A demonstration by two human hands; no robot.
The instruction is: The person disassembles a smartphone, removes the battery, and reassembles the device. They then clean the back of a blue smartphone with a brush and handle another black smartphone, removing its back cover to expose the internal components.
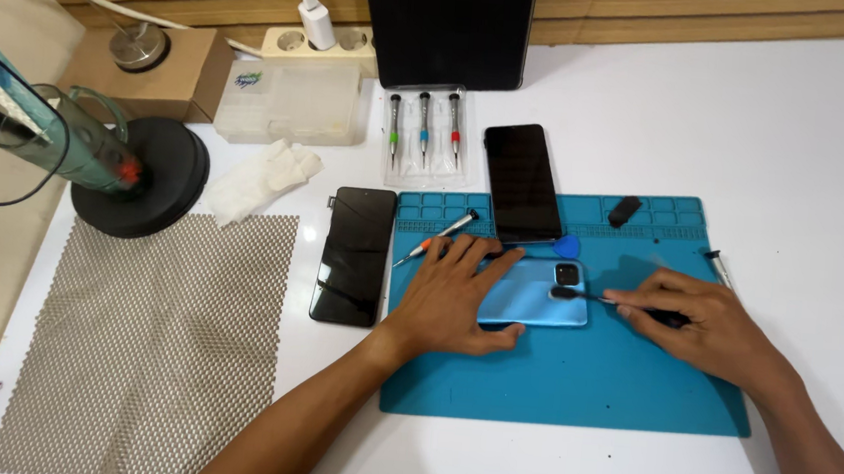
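Blue phone (536, 296), face down, mid-mat toward far edge of blue work mat (571, 379). Pinned flat under open left hand (458, 295). Right hand (706, 325) pinched around thin black tool (628, 303), tip at camera block. Risk: tip skidding, scratching lens; phone sliding if palm pressure eases. Blue pick (567, 246), orange-collared screwdriver (437, 236) just beyond.

The left hand (458, 295) lies flat, palm down, fingers spread forward. The right hand (701, 324) pinches with fingertips, pointing left, forearm angled inward.
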